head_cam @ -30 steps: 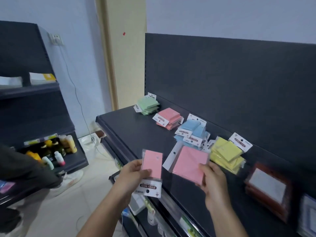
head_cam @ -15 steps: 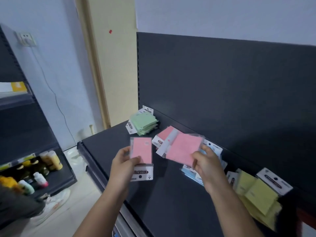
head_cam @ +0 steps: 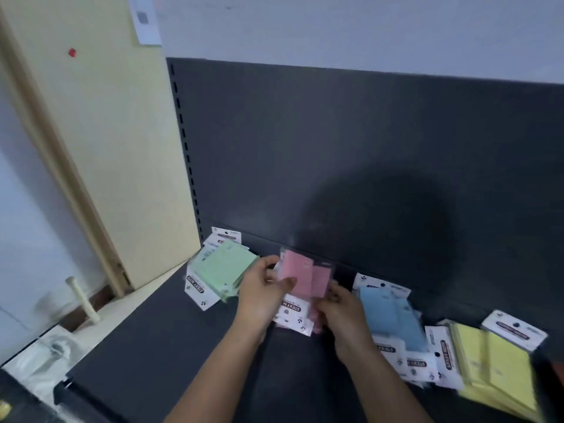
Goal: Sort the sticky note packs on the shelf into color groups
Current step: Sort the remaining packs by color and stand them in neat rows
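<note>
Pink sticky note packs in clear sleeves (head_cam: 297, 271) are held between both hands above the dark metal shelf (head_cam: 146, 346). The left hand (head_cam: 259, 290) curls round them with its thumb across the front. The right hand (head_cam: 343, 314) grips their lower right edge. A green pack pile (head_cam: 222, 268) lies just left and a blue pack pile (head_cam: 392, 315) just right.

"STICKY NOTE" is read, upside down, on the white header of the green pack (head_cam: 224, 267). The same words are made out, blurred, on the header of the pink pack (head_cam: 297, 273). They are repeated, turned sideways, on the headers of the blue packs (head_cam: 387, 312) and on a header card (head_cam: 447, 355) beside the yellow packs (head_cam: 494, 361). Print on the posted sheet (head_cam: 143, 18) cannot be read.
</note>
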`<state>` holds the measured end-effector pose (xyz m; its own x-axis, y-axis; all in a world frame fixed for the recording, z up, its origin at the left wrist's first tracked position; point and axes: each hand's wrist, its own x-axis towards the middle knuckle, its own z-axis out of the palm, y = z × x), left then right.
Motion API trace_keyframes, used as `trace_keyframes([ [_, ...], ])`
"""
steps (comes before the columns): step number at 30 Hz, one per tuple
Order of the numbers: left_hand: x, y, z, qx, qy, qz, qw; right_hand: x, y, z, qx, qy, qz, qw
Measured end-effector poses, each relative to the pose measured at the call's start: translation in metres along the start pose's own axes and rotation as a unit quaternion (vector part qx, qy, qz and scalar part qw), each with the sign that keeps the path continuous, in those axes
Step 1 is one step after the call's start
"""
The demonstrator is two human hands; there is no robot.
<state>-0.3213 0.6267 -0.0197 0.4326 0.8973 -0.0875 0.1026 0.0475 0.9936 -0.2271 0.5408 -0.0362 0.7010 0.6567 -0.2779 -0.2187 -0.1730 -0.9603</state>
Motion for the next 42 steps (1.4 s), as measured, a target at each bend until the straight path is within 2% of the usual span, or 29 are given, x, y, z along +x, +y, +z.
trace_keyframes([
  [3,0.016,-0.013,0.006,0.167,-0.021,0.067,0.983,-0.001,0.005,0.005,-0.013,0.037,-0.009,0.999],
  [6,0.020,-0.023,0.008,0.365,0.009,0.151,0.919,-0.001,0.005,0.008,-0.091,0.054,-0.038,0.994],
  [8,0.019,-0.026,0.008,0.401,0.021,0.158,0.902,-0.005,0.004,0.009,-0.150,0.068,-0.067,0.984],
  [11,0.013,-0.025,0.007,0.382,0.021,0.165,0.909,-0.013,0.004,0.008,-0.188,0.090,-0.108,0.972],
  [16,-0.017,-0.008,0.026,0.306,0.038,0.294,0.904,-0.027,-0.001,-0.018,-0.178,0.099,-0.151,0.967],
  [19,-0.048,-0.002,0.053,0.273,-0.026,0.352,0.895,-0.051,-0.003,-0.060,-0.161,0.124,-0.175,0.963],
  [22,-0.086,-0.001,0.090,0.250,-0.115,0.353,0.894,-0.089,0.002,-0.123,-0.191,0.194,-0.192,0.943],
  [27,-0.163,0.006,0.164,0.227,-0.219,0.383,0.868,-0.183,0.028,-0.260,-0.258,0.350,-0.173,0.884],
  [32,-0.275,0.007,0.254,0.177,-0.320,0.403,0.839,-0.319,0.067,-0.389,-0.253,0.511,-0.115,0.813],
  [36,-0.359,-0.006,0.320,0.206,-0.401,0.414,0.791,-0.399,0.093,-0.453,-0.252,0.560,-0.100,0.783],
  [38,-0.391,-0.011,0.346,0.231,-0.420,0.414,0.774,-0.430,0.104,-0.475,-0.263,0.557,-0.084,0.783],
  [42,-0.437,-0.016,0.382,0.245,-0.441,0.394,0.769,-0.482,0.106,-0.517,-0.297,0.546,-0.061,0.781],
])
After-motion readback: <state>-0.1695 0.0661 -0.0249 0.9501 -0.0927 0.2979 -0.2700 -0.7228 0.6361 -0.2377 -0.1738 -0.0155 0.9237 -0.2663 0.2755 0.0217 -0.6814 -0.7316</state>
